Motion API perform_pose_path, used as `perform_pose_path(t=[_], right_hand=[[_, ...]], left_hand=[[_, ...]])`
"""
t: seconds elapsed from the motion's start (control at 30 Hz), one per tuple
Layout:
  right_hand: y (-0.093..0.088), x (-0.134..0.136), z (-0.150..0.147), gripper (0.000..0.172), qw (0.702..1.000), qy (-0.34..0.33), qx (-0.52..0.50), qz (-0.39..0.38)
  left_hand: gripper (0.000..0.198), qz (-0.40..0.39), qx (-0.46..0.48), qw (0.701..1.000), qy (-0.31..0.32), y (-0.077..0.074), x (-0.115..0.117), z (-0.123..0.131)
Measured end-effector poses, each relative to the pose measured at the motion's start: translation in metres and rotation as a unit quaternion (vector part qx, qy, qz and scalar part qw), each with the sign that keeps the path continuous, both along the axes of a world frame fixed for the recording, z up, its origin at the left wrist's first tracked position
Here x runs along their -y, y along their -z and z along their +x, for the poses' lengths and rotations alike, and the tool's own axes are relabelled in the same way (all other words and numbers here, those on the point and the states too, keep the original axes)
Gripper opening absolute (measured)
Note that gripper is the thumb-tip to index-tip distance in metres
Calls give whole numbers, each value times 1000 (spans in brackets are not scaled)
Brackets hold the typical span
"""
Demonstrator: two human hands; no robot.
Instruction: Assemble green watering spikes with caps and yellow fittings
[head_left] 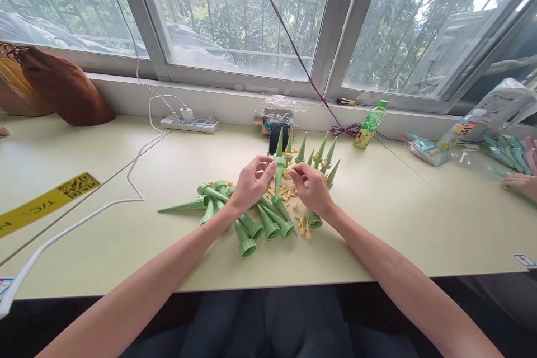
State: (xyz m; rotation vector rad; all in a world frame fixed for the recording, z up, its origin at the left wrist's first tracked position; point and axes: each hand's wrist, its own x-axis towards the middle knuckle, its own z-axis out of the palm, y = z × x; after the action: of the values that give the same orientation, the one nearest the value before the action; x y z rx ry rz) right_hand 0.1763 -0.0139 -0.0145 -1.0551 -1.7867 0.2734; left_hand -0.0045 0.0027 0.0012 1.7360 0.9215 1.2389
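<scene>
My left hand [253,182] is closed with its fingertips on a green plastic watering spike [278,170] held upright over the pile. Close to its right, my right hand [312,185] is pinched, its fingertips near small yellow pieces; what it grips, if anything, is too small to make out. Several loose green spikes [247,246] lie below and left of my left hand, their wide ringed ends mostly toward me. Small yellow plastic valves [307,229] are scattered between the hands. Behind my right hand, several green spikes [321,148] stand points up, some with yellow pieces on them.
A phone [277,137] leans against a small box at the back. A green-capped bottle [371,125] stands right of it. A power strip [189,124] and white cable [133,170] lie left. Another person's hand [520,183] is at the far right, near bagged items [425,148].
</scene>
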Motion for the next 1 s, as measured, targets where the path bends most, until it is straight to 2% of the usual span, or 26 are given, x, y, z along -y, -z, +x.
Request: perform_pose_path(t=[0.4,0.67,1.0], right_hand=[[-2,2,0,22,1000,4,-20,-2],[0,0,2,34,1000,15,6,13],[0,-1,2,42,999,13,22,28]], left_hand=[[39,-2,-6,1000,24,3,-1,0],[40,1,-15,1000,26,6,0,-2],[35,57,-23,998,20,4,2,-1]])
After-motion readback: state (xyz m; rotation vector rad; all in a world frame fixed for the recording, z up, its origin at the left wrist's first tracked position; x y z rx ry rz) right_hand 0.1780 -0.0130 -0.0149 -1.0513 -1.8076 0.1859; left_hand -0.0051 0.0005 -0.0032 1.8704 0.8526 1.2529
